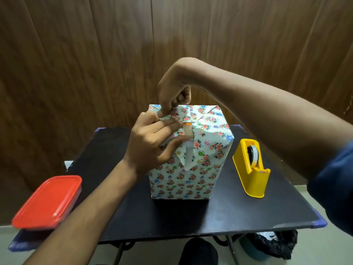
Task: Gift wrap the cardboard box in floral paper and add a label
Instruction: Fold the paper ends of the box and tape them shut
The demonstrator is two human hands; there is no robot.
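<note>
- Head view: cardboard box (183, 180) upright mid-table, wrapped in floral paper (210, 131), small gap on top showing bare card.
- Left hand (150, 142) on the top left flaps, fingers stretched flat, pressing the folds down.
- Right hand (174, 92) arched over the far top edge, fingertips curled and pinching the paper there.
- Loose white-backed flap hanging down the front face.
- Yellow tape dispenser (250, 169) just right of the box, on the black table (248, 213).
- Red-lidded container (47, 201) at the near left corner.
</note>
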